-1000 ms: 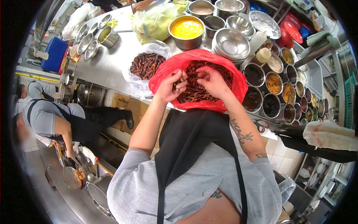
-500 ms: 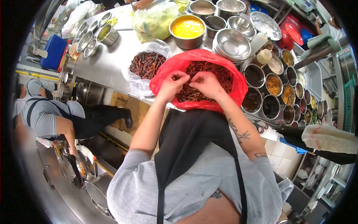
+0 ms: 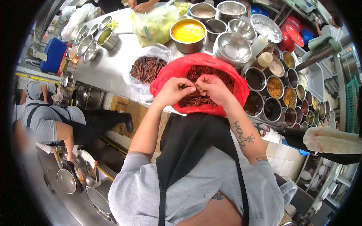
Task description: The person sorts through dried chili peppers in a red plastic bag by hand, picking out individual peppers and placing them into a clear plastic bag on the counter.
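Over the open red plastic bag (image 3: 160, 77), my left hand (image 3: 174, 91) and my right hand (image 3: 214, 89) nearly meet, fingertips pinched together. A small dried chili seems to be between them, mostly covered by the fingers. Thin dark-red dried chilies (image 3: 198, 101) fill the bag beneath. Just left of it stands a clear plastic bag (image 3: 128, 80) holding larger, darker dried chili pieces (image 3: 148, 69).
Behind the bags are a pot of yellow liquid (image 3: 187, 32), stacked steel bowls (image 3: 233, 47) and a bag of pale green vegetables (image 3: 154, 26). Several seasoning containers (image 3: 275, 86) crowd the right. A co-worker (image 3: 56, 122) handles pans at the left; another person's hands (image 3: 142, 6) show at the top.
My hands have shifted slightly down and toward each other, fingertips nearly together above the chilies. At the left, the co-worker's arm and a strainer have moved a little.
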{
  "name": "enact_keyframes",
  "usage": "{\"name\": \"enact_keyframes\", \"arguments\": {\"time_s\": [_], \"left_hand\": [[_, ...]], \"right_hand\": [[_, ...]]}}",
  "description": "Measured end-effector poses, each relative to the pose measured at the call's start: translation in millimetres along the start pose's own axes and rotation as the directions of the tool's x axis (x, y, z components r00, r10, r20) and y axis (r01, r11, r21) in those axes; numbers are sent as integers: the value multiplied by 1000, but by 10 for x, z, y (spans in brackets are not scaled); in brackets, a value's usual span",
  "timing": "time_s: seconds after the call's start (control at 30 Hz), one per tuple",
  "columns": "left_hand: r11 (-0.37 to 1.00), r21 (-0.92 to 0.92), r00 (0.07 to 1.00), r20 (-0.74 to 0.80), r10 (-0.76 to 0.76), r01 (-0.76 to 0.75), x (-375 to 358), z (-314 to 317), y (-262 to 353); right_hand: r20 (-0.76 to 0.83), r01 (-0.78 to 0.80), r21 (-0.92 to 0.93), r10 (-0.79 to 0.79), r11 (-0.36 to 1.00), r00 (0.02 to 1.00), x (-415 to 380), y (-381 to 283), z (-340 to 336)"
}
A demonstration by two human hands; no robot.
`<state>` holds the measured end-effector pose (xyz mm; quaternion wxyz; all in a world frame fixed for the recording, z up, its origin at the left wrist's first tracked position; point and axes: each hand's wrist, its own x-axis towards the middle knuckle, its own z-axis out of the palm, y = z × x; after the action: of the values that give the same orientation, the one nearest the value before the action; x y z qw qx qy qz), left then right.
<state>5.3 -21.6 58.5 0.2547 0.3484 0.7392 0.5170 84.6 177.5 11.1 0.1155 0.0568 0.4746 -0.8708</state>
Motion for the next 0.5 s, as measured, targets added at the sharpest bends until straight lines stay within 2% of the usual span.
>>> {"name": "enact_keyframes", "arguments": {"time_s": [0.03,0.1,0.13,0.17,0.2,0.23,0.3,0.37,0.43,0.5], "left_hand": [[998,-67,999,25,21,-19,-12,-83,116],[978,-169,991,-30,-132,125,-81,-397,434],[951,-287,977,-145,-159,112,-70,-538,472],[911,-405,949,-250,-191,77,-16,-679,448],[941,-331,907,-372,-198,70,84,-807,380],[961,-267,844,-495,-205,77,180,-920,264],[950,-43,796,-535,-283,309,297,-1128,-11],[915,259,794,-599,-99,309,460,-1318,-801],[838,416,846,-524,-97,354,526,-1366,-1113],[743,562,911,-383,-154,362,535,-1369,-1165]], "right_hand": [[-28,-15,-43,14,999,1000,-19,16,6],[-91,9,-163,-24,987,996,-15,-54,13],[-97,120,-394,-171,911,980,22,31,16],[-71,214,-604,-319,768,945,68,107,36],[-85,63,-744,-187,665,979,69,48,80],[40,159,-871,-255,466,966,73,77,113],[150,162,-983,-135,86,979,101,208,140],[106,99,-979,-29,-180,994,-106,69,350],[61,49,-968,-41,-247,997,-116,105,332],[-14,-23,-961,-32,-274,999,-81,145,299]]}}
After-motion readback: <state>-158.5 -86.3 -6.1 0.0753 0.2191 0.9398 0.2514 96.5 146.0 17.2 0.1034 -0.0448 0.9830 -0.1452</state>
